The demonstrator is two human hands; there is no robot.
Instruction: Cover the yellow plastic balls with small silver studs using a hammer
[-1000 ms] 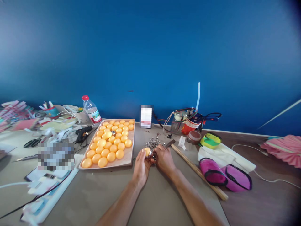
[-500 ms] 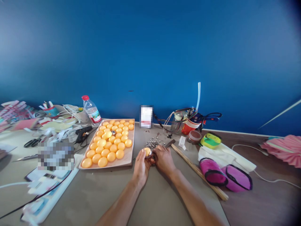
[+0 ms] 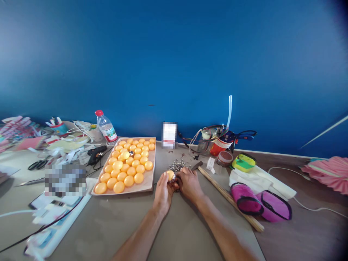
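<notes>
My left hand (image 3: 162,194) is closed around an orange ball (image 3: 170,175), much like a table-tennis ball, whose lower right side is covered with small shiny silver pieces. Against that side my right hand (image 3: 189,184) has its fingers pinched together; whatever they hold is too small or hidden to make out. Just beyond both hands lies a loose heap of small silver metal pieces (image 3: 178,165). To the left, a shallow tray (image 3: 148,178) carries many orange balls (image 3: 129,180) in rows, and among them sits one silver-covered ball (image 3: 131,153).
A hammer (image 3: 220,190) lies right of my right hand. Beyond it are magenta wrist bands (image 3: 246,199), a white cloth (image 3: 268,181), a brown-filled jar (image 3: 224,158) and a red cup (image 3: 219,146). At left are a bottle (image 3: 107,128), a glue gun (image 3: 95,155) and a power strip (image 3: 56,232).
Almost nothing differs. Both hands stay at the same place around the ball, with at most a slight shift of the right fingers.
</notes>
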